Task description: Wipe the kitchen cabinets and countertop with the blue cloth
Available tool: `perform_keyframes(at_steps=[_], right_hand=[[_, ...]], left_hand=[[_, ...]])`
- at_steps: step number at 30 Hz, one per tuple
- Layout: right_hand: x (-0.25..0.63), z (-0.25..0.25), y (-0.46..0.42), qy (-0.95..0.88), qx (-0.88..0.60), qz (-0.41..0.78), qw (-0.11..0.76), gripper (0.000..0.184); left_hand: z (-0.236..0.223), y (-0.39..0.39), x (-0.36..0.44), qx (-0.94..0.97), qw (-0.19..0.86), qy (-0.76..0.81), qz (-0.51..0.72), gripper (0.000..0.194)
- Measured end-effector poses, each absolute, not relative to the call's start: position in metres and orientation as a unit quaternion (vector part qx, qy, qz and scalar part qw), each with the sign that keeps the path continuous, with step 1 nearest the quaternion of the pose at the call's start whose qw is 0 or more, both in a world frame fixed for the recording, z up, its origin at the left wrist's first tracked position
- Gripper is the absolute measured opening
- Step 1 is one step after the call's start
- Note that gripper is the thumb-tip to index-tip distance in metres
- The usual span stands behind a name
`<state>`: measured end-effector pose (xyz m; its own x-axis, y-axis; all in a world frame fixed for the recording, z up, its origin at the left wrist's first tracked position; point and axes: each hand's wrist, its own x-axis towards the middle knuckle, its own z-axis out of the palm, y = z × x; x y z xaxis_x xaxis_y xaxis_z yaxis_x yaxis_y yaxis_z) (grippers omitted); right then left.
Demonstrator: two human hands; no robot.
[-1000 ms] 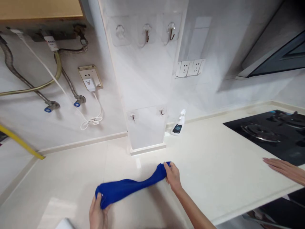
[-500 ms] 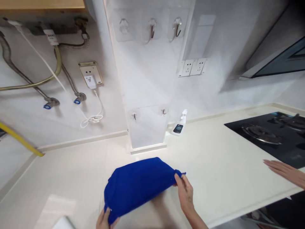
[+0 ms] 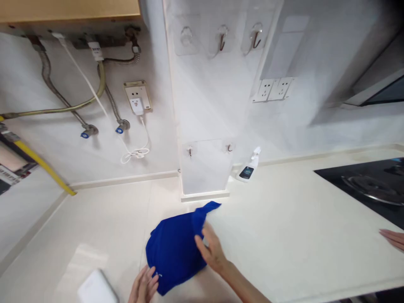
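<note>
A blue cloth (image 3: 176, 248) lies on the pale countertop, its right end folded over toward the left and a pointed flap sticking up at the back. My right hand (image 3: 213, 250) is at that folded end, thumb and fingers apart, the fingertips slightly blurred against the fabric. By the cloth's near left corner is my left hand (image 3: 143, 286), fingers stretched out and loosely apart. Its fingertips touch or nearly touch the cloth edge; which of the two I cannot tell.
A white spray bottle (image 3: 249, 166) stands against the wall beside a pillar with hooks. A black gas stove (image 3: 366, 185) is at the right, with another person's hand (image 3: 393, 239) near it. A white box-like object (image 3: 97, 288) sits at the lower left. Pipes and sockets line the wall.
The cloth's right end has been folded leftward, and my right hand moved left with it and opened. My left hand has loosened from the corner. The view has shifted left.
</note>
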<state>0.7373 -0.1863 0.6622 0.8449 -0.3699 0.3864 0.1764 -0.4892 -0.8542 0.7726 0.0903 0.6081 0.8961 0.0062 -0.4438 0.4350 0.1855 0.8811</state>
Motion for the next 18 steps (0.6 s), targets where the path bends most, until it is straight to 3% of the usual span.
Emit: perform_keyframes(at_steps=[4, 6, 18], right_hand=[[0.740, 0.638, -0.148, -0.179, -0.891, -0.032, 0.416, 0.031], [0.731, 0.628, -0.147, -0.187, -0.898, 0.008, 0.398, 0.031], [0.676, 0.595, -0.215, 0.071, -0.882, -0.148, 0.441, 0.035]], left_hand=[[0.584, 0.080, 0.774, 0.601, 0.756, 0.189, -0.178, 0.084], [0.583, 0.080, 0.772, 0.657, 0.718, 0.173, -0.150, 0.080], [0.621, 0.024, 0.788, 0.882, 0.456, -0.120, 0.018, 0.051]])
